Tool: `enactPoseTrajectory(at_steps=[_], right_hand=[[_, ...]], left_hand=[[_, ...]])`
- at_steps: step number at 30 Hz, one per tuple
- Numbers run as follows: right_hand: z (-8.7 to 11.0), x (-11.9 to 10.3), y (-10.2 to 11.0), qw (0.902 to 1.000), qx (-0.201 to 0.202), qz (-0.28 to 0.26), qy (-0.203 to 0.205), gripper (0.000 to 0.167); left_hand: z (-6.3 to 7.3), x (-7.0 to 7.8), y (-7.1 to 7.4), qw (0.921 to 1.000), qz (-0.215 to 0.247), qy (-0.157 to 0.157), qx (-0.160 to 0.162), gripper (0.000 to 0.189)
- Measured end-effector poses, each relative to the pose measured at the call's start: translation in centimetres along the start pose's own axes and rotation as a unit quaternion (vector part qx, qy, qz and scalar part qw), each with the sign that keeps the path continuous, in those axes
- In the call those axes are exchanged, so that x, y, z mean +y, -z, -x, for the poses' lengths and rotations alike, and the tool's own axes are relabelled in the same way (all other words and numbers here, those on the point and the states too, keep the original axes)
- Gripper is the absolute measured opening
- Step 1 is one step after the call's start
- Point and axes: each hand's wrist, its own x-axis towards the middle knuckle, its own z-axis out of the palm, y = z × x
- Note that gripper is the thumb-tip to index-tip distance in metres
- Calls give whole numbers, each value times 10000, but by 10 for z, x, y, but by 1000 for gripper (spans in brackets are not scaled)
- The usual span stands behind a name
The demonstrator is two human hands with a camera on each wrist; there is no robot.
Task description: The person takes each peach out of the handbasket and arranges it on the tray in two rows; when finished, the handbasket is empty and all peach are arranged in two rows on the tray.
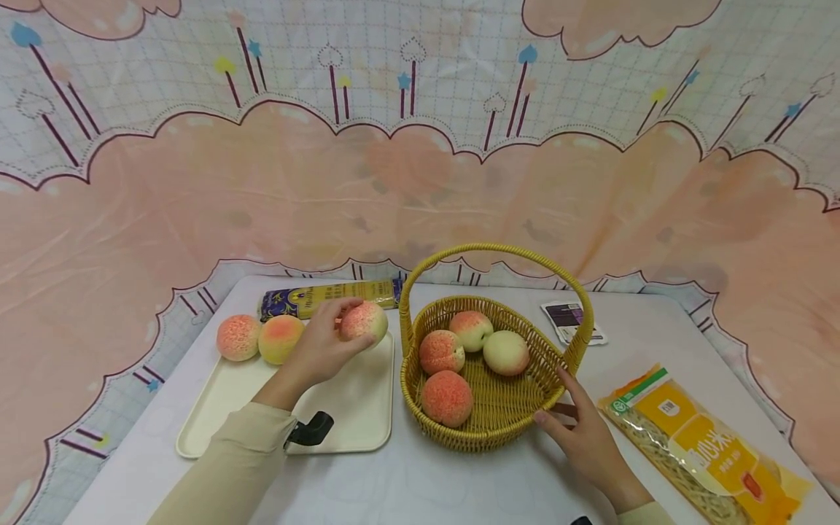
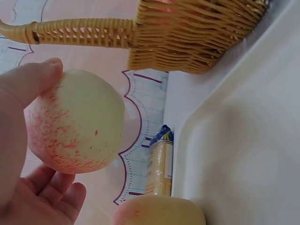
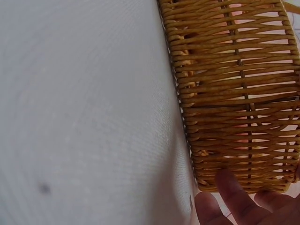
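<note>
My left hand [image 1: 323, 351] holds a pale peach with a red blush [image 1: 367, 324] above the back right of a cream tray [image 1: 354, 419]. In the left wrist view the thumb lies on one side of the peach and the fingers on the other. Two more peaches, one red-speckled [image 1: 238, 337] and one yellow-orange [image 1: 281, 340], are at the tray's back left. My right hand [image 1: 590, 445] touches the right side of a woven basket [image 1: 474, 440] with spread fingers, below its handle [image 1: 488, 248]. Several peaches [image 1: 447, 399] lie inside the basket.
Behind the tray lies a yellow and blue packet [image 1: 315, 299]. A small dark purple and white packet [image 1: 569, 321] is behind the basket's right side. An orange bag of noodles [image 1: 705, 448] lies at the right. A patterned cloth [image 1: 394, 182] hangs behind the white table.
</note>
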Motion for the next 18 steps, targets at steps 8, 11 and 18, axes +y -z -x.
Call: enactPoseTrajectory(at_steps=[8,11,18], right_hand=[[-1,-1,0,10000,-8,-36,18,82],[-1,-1,-1,9999,-1,-75,86,81],[-1,-1,-1,9999,27,-46,112,80]], left_hand=[[-9,-5,-6,9989,-422,185,65,69],[-11,-6,-9,9989,-425,203,61,69],[-14,-10,-18,9991,-363,218,-34,69]])
